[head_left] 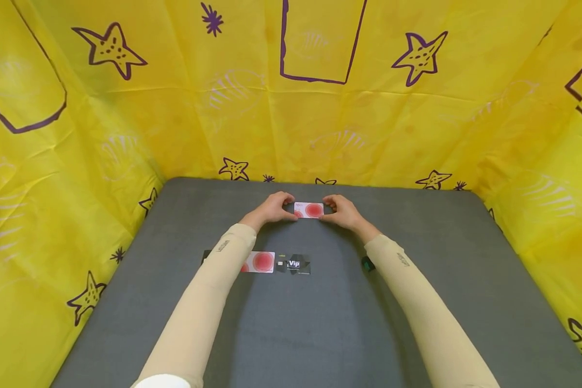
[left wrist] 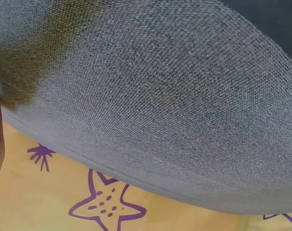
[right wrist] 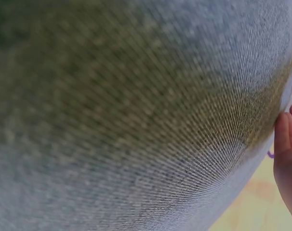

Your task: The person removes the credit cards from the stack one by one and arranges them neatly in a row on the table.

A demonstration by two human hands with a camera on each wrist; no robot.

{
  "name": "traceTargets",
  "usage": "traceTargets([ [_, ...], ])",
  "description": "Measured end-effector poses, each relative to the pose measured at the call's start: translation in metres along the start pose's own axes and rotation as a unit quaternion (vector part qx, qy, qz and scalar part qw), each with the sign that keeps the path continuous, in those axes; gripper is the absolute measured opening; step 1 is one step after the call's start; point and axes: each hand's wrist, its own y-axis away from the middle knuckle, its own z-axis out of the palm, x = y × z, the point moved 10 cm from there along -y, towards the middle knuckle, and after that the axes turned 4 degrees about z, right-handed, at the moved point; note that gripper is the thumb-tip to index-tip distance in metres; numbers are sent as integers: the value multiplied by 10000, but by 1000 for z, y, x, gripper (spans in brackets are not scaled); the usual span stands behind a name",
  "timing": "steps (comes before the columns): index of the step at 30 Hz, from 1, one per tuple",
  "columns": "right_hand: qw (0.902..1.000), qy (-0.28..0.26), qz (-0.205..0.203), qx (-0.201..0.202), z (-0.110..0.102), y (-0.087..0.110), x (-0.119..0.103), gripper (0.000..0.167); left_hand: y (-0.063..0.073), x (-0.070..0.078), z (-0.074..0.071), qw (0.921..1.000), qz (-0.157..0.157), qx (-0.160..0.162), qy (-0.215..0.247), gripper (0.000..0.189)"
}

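Observation:
A white card with red circles [head_left: 308, 209] is held lengthwise between both hands near the table's far side. My left hand [head_left: 274, 207] pinches its left end with thumb and fingers, and my right hand [head_left: 344, 212] pinches the right end. Closer to me lies a row of cards: a second white card with red circles [head_left: 263, 262], a black card marked "Vip" [head_left: 293, 264] beside it, and a dark card edge [head_left: 206, 255] mostly covered by the left sleeve. In the right wrist view, fingers [right wrist: 282, 132] touch a pale edge at the frame's right border.
A grey cloth-covered table [head_left: 310, 328] spreads under the arms. Yellow fabric [head_left: 291, 124] with starfish drawings rises behind it and on both sides. A small dark object [head_left: 367, 264] shows beside the right forearm; its kind is unclear.

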Motion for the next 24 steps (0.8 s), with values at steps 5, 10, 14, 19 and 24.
traceTargets([
  [5, 9997, 184, 28, -171, 2, -3, 1, 61, -2, -1, 4, 9998, -49, -191, -89, 63],
  [10, 9992, 325, -147, -201, 3, -4, -3, 60, -5, 1, 9, 9992, 77, -219, -334, 61],
  [14, 9985, 438, -202, -247, 5, -4, -4, 61, -5, 2, 11, 9988, 68, -267, -407, 61],
  [19, 9985, 434, -234, -239, 4, -4, -4, 59, -6, 2, 11, 9982, 78, -331, -491, 61],
  [24, 9989, 343, -172, -276, 4, -4, -2, 55, -6, 0, 12, 9978, 65, -382, -544, 58],
])
